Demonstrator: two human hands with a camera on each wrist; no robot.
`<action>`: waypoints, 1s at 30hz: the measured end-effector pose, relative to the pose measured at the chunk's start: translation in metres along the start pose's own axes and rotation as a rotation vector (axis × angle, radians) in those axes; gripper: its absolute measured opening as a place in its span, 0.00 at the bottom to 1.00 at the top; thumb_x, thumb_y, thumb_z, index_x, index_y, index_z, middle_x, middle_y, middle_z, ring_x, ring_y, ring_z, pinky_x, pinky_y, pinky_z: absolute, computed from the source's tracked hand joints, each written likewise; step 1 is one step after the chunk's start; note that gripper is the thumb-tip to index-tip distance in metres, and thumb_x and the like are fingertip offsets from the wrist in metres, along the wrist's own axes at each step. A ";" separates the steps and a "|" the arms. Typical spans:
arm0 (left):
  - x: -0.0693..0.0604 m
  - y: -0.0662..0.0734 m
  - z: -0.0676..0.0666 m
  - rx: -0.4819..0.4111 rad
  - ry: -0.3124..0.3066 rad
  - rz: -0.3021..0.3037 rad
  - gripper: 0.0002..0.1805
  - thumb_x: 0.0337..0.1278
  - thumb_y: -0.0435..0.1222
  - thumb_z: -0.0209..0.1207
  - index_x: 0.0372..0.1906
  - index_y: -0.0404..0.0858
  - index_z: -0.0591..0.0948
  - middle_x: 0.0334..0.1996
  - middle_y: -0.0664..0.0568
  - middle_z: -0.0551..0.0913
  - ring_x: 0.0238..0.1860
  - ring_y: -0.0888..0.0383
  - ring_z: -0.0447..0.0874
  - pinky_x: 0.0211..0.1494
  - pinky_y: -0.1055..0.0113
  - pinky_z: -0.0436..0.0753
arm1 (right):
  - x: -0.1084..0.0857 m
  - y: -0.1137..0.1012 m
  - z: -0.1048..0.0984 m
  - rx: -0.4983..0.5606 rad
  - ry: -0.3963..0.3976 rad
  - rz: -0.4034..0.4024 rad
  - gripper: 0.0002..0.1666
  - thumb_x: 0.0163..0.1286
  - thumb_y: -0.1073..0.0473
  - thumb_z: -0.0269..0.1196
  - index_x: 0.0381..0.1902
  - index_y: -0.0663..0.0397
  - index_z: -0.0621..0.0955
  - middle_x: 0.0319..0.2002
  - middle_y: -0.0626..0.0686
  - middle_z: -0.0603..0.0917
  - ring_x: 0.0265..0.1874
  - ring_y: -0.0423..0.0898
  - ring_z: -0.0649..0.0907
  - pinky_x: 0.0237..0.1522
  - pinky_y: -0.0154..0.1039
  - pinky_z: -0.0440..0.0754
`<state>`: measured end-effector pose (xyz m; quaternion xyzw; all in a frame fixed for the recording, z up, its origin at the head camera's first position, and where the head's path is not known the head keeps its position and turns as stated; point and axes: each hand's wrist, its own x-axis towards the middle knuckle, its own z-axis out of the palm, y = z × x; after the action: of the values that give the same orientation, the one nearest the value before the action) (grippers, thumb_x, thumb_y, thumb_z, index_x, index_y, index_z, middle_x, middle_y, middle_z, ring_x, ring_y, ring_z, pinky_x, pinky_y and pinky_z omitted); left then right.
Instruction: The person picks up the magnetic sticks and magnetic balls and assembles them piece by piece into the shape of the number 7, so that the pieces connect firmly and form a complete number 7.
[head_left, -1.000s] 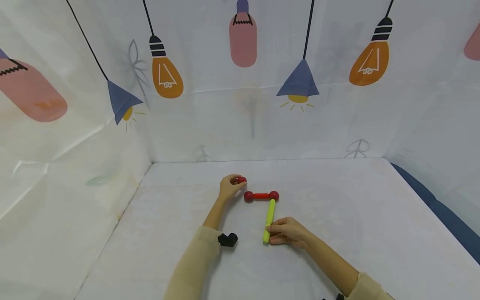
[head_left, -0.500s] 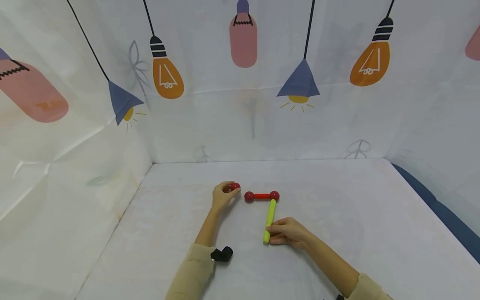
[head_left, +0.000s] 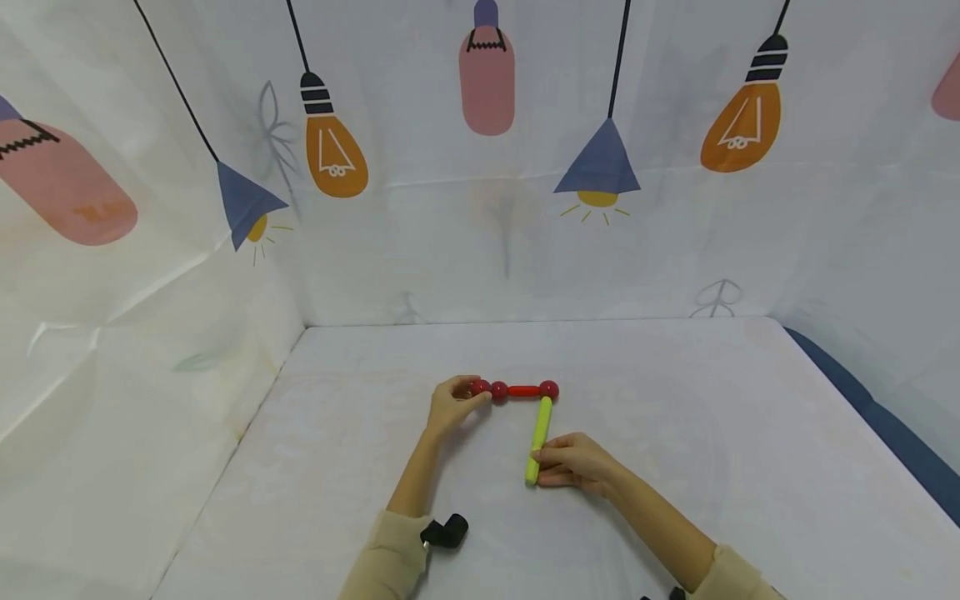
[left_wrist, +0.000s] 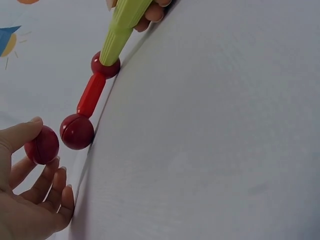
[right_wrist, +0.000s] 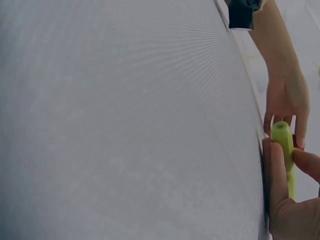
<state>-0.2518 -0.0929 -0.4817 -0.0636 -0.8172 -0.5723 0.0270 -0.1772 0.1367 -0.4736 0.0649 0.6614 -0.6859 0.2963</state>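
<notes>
My left hand [head_left: 452, 405] pinches a loose dark red ball [left_wrist: 42, 145] between thumb and fingers. In the left wrist view a narrow gap parts it from a second red ball [left_wrist: 77, 131]. That ball sits on one end of a short red rod [head_left: 523, 391], and a third red ball [head_left: 549, 390] on the other end. From this third ball a longer yellow-green rod [head_left: 539, 437] runs toward me. My right hand [head_left: 576, 464] grips the rod near its free end, thumb and fingers on either side. The right wrist view shows that end [right_wrist: 281, 126] close up.
The pieces lie on a white tabletop [head_left: 675, 417]. A white sheet printed with lamps [head_left: 427, 242] hangs behind and at the sides. Dark blue material [head_left: 870, 408] shows past the right edge. A black device [head_left: 446, 531] is worn on the left forearm.
My left hand first drew left and nearer with its ball, then moved back right, bringing it up beside the ball on the red rod. The right hand stays on the yellow-green rod.
</notes>
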 end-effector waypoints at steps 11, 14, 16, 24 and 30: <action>-0.014 -0.004 0.003 -0.003 -0.101 0.065 0.19 0.47 0.34 0.68 0.46 0.30 0.81 0.36 0.43 0.82 0.34 0.58 0.75 0.38 0.71 0.75 | 0.004 -0.004 -0.001 0.004 0.009 -0.003 0.17 0.63 0.62 0.63 0.44 0.72 0.77 0.29 0.55 0.84 0.29 0.45 0.85 0.37 0.40 0.83; -0.018 -0.003 0.002 0.015 -0.149 0.061 0.19 0.48 0.35 0.68 0.46 0.31 0.82 0.35 0.46 0.82 0.33 0.59 0.74 0.37 0.71 0.75 | 0.006 -0.004 -0.001 0.005 0.011 -0.004 0.16 0.63 0.62 0.64 0.43 0.71 0.77 0.28 0.55 0.84 0.28 0.45 0.85 0.37 0.40 0.83; -0.021 -0.002 0.001 0.028 -0.188 0.050 0.19 0.49 0.36 0.68 0.46 0.32 0.81 0.35 0.48 0.81 0.33 0.59 0.73 0.37 0.71 0.75 | 0.007 -0.004 -0.002 0.007 0.008 -0.007 0.16 0.63 0.62 0.63 0.42 0.71 0.77 0.28 0.55 0.84 0.28 0.45 0.85 0.37 0.40 0.83; -0.033 0.000 0.003 0.056 -0.300 0.097 0.18 0.49 0.35 0.67 0.46 0.31 0.81 0.29 0.51 0.78 0.30 0.61 0.71 0.32 0.73 0.72 | 0.013 -0.006 -0.003 0.011 0.018 -0.002 0.15 0.64 0.63 0.62 0.42 0.71 0.78 0.27 0.55 0.84 0.29 0.45 0.85 0.37 0.41 0.83; -0.040 0.001 0.008 0.068 -0.340 0.090 0.18 0.49 0.32 0.66 0.47 0.29 0.81 0.28 0.48 0.78 0.30 0.59 0.71 0.31 0.73 0.72 | 0.016 -0.008 -0.005 0.002 0.032 0.000 0.17 0.64 0.62 0.62 0.44 0.72 0.77 0.29 0.55 0.84 0.29 0.46 0.85 0.38 0.41 0.83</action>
<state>-0.2121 -0.0877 -0.4883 -0.1950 -0.8252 -0.5235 -0.0840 -0.1956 0.1362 -0.4752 0.0763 0.6655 -0.6853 0.2858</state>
